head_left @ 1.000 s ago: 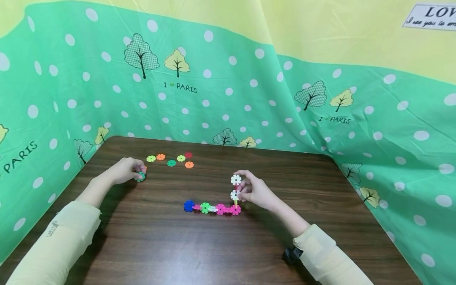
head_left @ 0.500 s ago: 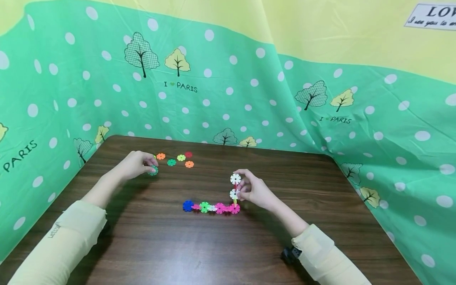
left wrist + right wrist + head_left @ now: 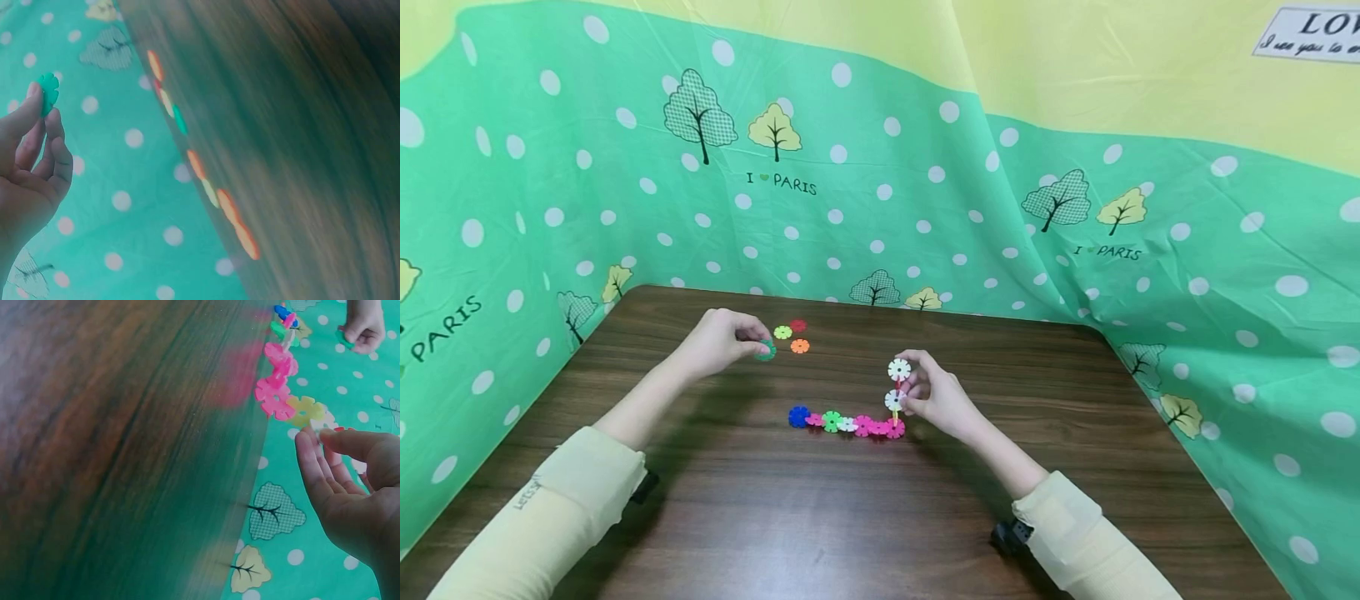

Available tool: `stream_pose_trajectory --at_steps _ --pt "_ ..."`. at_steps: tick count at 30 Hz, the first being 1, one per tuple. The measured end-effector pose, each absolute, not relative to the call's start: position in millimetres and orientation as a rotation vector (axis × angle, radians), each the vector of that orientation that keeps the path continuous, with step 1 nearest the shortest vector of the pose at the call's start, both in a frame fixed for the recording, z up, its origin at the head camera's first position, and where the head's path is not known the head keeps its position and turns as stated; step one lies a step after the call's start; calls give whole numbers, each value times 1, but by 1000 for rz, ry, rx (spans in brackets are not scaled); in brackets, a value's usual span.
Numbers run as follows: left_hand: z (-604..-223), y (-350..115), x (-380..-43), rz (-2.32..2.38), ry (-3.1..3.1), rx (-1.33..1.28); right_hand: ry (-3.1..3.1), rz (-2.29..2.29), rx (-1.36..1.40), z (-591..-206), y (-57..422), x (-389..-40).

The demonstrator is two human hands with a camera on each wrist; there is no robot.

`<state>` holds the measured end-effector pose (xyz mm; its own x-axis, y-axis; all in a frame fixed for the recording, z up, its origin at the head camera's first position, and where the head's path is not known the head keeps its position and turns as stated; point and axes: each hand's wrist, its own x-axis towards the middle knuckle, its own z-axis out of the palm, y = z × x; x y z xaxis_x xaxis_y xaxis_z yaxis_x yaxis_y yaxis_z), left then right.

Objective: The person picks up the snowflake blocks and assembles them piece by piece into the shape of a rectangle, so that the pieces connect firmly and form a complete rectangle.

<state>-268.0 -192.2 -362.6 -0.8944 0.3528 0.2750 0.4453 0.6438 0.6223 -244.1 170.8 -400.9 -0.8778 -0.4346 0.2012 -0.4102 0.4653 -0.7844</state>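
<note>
In the head view my left hand [image 3: 718, 340] pinches a green snowflake disc [image 3: 767, 349] between thumb and fingertips, above the table's far left part. The left wrist view shows this green disc [image 3: 49, 95] upright at the fingertips. My right hand [image 3: 942, 398] pinches a white snowflake disc [image 3: 893, 401] in a linked L-shaped chain. Its upright part ends in another white disc [image 3: 898, 370], with red and yellow discs edge-on between. The long arm runs left through pink discs [image 3: 863, 427], white and green [image 3: 832, 421] to a blue disc [image 3: 799, 417].
Loose discs lie at the back of the brown table [image 3: 820, 517]: yellow-green [image 3: 782, 332], red [image 3: 798, 326] and orange [image 3: 800, 346]. Others, behind the left hand, show in the left wrist view, including a green disc [image 3: 180, 120]. A polka-dot curtain [image 3: 880, 208] surrounds the table.
My left hand has moved right with the green disc, passing in front of several loose discs. The chain in my right hand has shifted slightly upward in the head view.
</note>
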Motion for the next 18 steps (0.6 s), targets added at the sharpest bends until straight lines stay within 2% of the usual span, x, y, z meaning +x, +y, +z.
stream_pose_trajectory --at_steps 18 --pt "-360 -122 -250 -1414 -2630 -529 2685 -1415 -836 -402 169 -245"
